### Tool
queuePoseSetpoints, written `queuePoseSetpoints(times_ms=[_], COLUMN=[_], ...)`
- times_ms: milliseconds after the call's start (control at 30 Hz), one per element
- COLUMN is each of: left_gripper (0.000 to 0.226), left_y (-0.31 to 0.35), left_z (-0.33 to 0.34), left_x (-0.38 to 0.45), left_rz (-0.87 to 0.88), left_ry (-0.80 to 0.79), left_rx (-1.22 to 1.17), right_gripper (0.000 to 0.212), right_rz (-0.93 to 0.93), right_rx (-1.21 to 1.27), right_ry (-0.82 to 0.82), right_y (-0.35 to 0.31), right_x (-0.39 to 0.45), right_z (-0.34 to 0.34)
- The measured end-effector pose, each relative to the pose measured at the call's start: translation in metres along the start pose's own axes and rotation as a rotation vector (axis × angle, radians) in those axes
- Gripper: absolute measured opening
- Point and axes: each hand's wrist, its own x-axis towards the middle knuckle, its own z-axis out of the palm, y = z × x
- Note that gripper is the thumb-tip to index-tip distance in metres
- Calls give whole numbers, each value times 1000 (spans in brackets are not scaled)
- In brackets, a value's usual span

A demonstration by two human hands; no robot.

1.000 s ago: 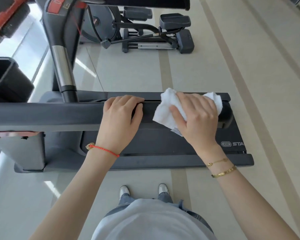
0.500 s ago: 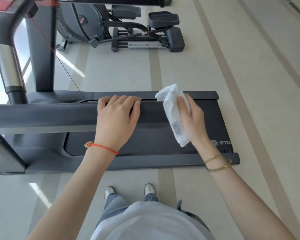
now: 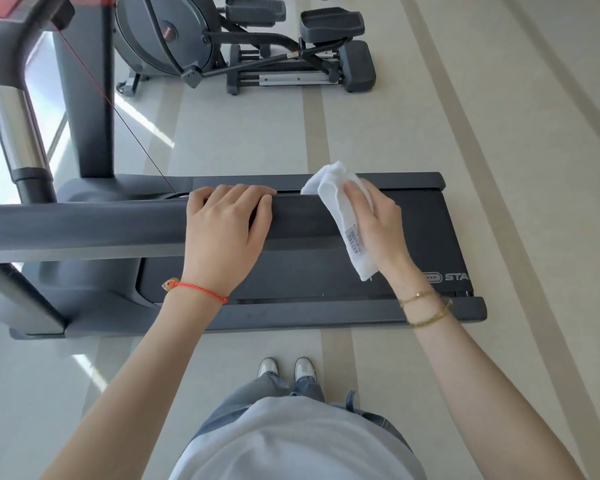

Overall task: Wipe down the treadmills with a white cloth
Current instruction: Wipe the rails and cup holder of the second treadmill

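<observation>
Head view — L hand (image 3: 226, 233) round treadmill rail (image 3: 84, 226), R hand (image 3: 378, 223) tight round white cloth (image 3: 338, 206)

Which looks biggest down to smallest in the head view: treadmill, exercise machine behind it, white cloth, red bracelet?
1. treadmill
2. exercise machine, though farther away
3. white cloth
4. red bracelet

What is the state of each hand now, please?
Left hand: rests on the rail, fingers over its far edge; whether it grips cannot be told.
Right hand: closed, holding the cloth.
</observation>
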Motion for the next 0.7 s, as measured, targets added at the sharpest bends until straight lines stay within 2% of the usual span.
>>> queuePoseSetpoints(times_ms=[100, 200, 300, 400, 500, 600, 700], left_gripper=[32, 31, 31, 32, 33, 33, 32], left_y=[-1, -1, -2, -1, -1, -1, -1], left_z=[1, 3, 4, 3, 3, 3, 3], left_x=[0, 0, 0, 0, 0, 0, 0], left_rz=[7, 12, 22, 21, 14, 13, 16], left_ry=[10, 33, 38, 29, 18, 16, 34], left_rx=[5, 5, 10, 8, 16, 15, 23], right_gripper=[18, 28, 25, 39, 35, 26, 18], right_rz=[-224, -407, -300, -65, 32, -40, -239], right_rx=[-58, -196, -251, -46, 53, 30, -52], right_ry=[149, 154, 54, -122, -86, 61, 115], right_y=[4, -1, -11, -13, -3, 5, 3], right_x=[-23, -28, -4, 15, 8, -8, -23], right_z=[9, 13, 6, -5, -5, 2, 7])
